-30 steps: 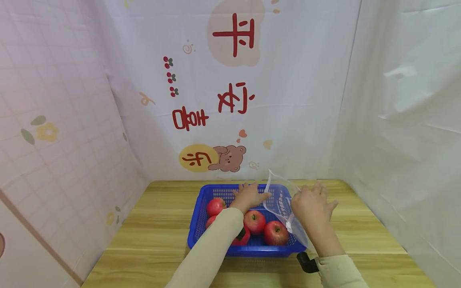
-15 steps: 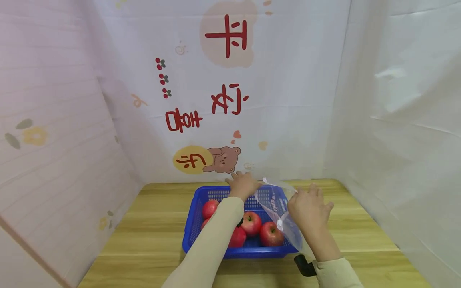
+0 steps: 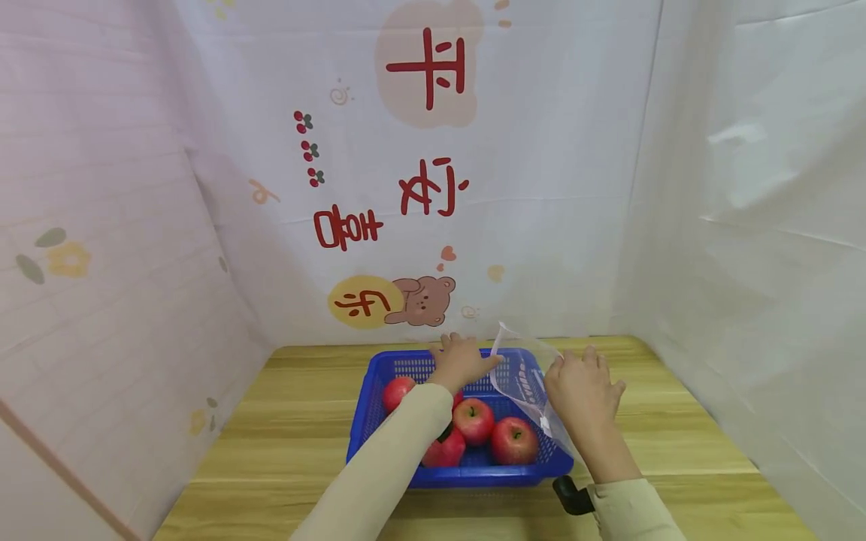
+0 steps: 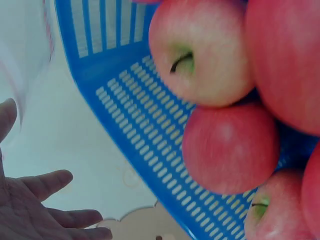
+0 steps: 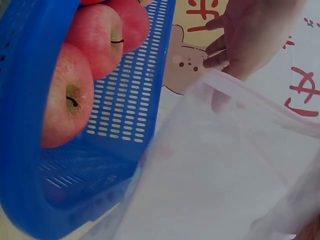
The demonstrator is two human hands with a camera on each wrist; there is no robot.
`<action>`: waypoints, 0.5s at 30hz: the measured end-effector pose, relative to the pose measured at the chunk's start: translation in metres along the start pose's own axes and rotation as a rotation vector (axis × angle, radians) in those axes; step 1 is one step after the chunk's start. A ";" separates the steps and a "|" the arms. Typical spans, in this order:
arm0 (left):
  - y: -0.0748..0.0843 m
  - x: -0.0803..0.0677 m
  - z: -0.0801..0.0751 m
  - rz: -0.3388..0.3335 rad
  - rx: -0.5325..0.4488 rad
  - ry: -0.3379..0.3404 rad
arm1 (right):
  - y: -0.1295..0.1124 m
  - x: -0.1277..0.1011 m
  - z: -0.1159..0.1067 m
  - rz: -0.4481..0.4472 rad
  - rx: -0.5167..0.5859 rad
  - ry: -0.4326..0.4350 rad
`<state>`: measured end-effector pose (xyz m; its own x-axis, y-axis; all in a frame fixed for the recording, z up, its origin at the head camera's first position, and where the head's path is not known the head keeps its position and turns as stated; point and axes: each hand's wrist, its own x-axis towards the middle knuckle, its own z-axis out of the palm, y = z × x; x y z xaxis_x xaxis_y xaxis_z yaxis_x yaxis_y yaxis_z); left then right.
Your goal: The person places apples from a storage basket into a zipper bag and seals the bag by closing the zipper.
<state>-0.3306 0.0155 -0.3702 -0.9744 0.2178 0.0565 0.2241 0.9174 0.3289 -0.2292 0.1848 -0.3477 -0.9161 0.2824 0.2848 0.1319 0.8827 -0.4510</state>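
Observation:
My right hand [image 3: 583,391] holds a translucent white bag [image 3: 524,383] beside its fingers; the bag slants over the right end of a blue plastic basket [image 3: 483,473]. Printing and a small white tag show on the bag. In the right wrist view the bag [image 5: 215,165] fills the lower right, and that hand is mostly cut off. Spread and straight are the fingers of my left hand [image 3: 461,364], over the basket's far rim; its thumb points at the bag's edge. Several red apples lie in the basket, one [image 3: 514,441] near the front right and another [image 3: 473,421] beside it.
A wooden tabletop [image 3: 291,436] carries the basket. White cloth walls [image 3: 561,188] with red characters and a bear print enclose the back and sides. My left forearm [image 3: 386,466] covers part of the basket and some apples.
My left hand reaches farther back, then returns a little toward me. The bag's upper corner dips beside it and rises again. My right hand stays nearly in place with the bag.

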 end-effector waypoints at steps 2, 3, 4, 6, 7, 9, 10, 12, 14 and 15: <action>0.000 -0.008 0.001 0.004 -0.052 -0.039 | -0.001 0.001 0.002 0.005 0.001 -0.012; -0.001 -0.011 0.002 0.003 -0.082 -0.058 | -0.001 0.001 0.003 0.008 0.001 -0.020; -0.001 -0.015 0.002 0.003 -0.108 -0.078 | -0.002 0.001 0.004 0.012 0.002 -0.028; -0.003 -0.022 0.003 0.006 -0.146 -0.123 | -0.004 0.002 0.006 0.018 0.003 -0.046; -0.003 -0.026 0.003 0.008 -0.159 -0.149 | -0.005 0.002 0.007 0.020 0.003 -0.049; -0.002 -0.032 0.003 0.032 -0.191 -0.186 | -0.007 0.002 0.009 0.018 0.005 -0.046; -0.002 -0.034 0.003 0.050 -0.210 -0.196 | -0.008 0.002 0.010 0.016 0.009 -0.039; 0.000 -0.037 0.005 0.072 -0.224 -0.204 | -0.009 0.002 0.011 0.010 0.017 -0.028; 0.002 -0.039 0.007 0.069 -0.236 -0.201 | -0.010 0.001 0.012 0.004 0.026 -0.023; 0.003 -0.039 0.008 0.062 -0.240 -0.197 | -0.011 0.000 0.013 0.003 0.029 -0.024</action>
<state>-0.2917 0.0123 -0.3793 -0.9312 0.3524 -0.0929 0.2486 0.8006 0.5452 -0.2359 0.1705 -0.3534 -0.9245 0.2753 0.2637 0.1235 0.8707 -0.4760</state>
